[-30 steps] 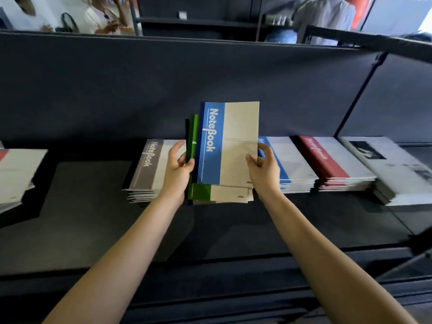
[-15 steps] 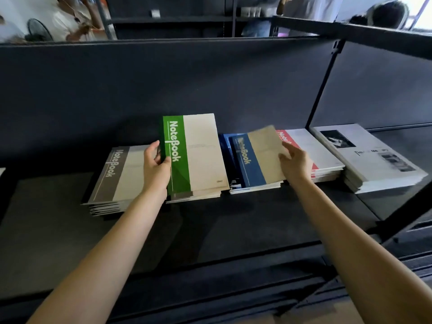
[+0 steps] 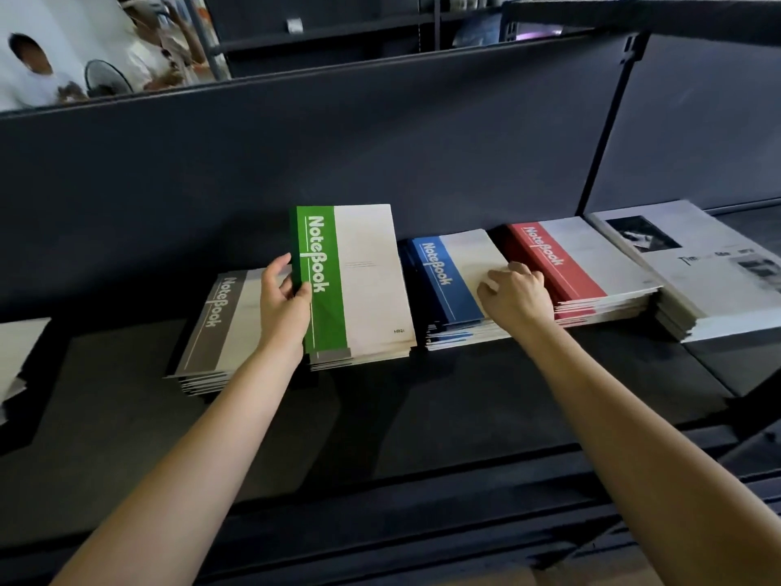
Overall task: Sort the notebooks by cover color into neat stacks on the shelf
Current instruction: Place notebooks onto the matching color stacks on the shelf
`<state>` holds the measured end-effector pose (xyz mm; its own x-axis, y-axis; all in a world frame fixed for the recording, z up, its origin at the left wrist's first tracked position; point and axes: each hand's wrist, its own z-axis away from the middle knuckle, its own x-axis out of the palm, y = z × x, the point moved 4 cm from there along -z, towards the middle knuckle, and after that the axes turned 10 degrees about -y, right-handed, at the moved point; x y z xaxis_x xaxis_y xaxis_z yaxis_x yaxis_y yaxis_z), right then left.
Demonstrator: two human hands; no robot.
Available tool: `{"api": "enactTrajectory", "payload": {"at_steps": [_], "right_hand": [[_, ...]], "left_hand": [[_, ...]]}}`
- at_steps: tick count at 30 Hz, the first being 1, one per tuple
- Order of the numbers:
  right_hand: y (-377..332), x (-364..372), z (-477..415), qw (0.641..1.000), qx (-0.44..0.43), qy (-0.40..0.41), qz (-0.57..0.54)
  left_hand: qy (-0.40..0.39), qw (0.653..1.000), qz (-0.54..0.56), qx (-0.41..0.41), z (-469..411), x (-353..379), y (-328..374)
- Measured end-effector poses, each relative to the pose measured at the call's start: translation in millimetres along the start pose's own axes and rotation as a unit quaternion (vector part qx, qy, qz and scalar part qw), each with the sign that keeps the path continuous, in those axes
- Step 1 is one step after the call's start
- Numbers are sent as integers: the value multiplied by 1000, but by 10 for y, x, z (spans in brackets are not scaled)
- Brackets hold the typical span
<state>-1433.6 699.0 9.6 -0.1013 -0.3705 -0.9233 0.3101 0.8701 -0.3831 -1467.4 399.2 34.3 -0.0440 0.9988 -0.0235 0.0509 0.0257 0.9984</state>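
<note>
- The left hand [image 3: 284, 304] pinches the green-spined notebook [image 3: 350, 281], a thin paper one with a cream cover, along its spine edge, thumb on the front and fingers behind. It stands tilted up, its lower edge resting on the loose pile [image 3: 359, 361] between the grey and blue stacks. Gripped at one edge only, it could swing or slip and fan that pile out.
- A grey strip shows just under its lower edge, so the pile is probably not all green. Laying the notebook flat there would bury a wrong colour.
- The right hand [image 3: 517, 296] rests on the blue-spined stack [image 3: 448, 285], fingers bent, tips on the top cover; whether they hook an edge I cannot tell. The lower notebooks already jut unevenly in front, and a sideways push could slide them further out on the dark metal shelf [image 3: 380, 416].
- The red-spined stack [image 3: 562, 264] lies just beside that hand, and a careless knuckle could skew its top cover.
- The grey-spined stack [image 3: 219, 327] sits beside the left wrist, where the forearm could drag it askew.
</note>
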Motion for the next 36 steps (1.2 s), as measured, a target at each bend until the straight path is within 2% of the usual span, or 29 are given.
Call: {"api": "enactTrajectory", "payload": {"at_steps": [3,6,8,11,13,18,23,27,31,36], "right_hand": [[24,23,12,999,-8,-32,4],[-23,-30,93,998,-36,44,-2],[-141,-65,193,988,-90,91,-81],[-430,-82,321,964,-166,92,-184],[-636,-62,357,951,-198,69,-228],[-1266,192,382,909,-234,-84,-333],[-1685,412,489,871,-248,-106,-411],[-1627,505,460,880,-190,-71,-430],[-1592,510,451,894,-166,-26,-415],[-1611,336,283,919,-136,17,-368]], "left_hand": [[-10,1000,-3,3,7,20,-13],[-34,999,-1,12,-14,53,-9],[-47,999,4,19,-25,87,30],[-52,998,7,23,-49,110,74],[-54,998,11,27,-29,88,85],[-10,999,23,39,87,-333,132],[23,999,15,33,109,-799,131],[27,999,10,36,97,-794,36],[19,998,30,43,67,-827,-63],[50,997,32,50,-4,-1321,28]]}}
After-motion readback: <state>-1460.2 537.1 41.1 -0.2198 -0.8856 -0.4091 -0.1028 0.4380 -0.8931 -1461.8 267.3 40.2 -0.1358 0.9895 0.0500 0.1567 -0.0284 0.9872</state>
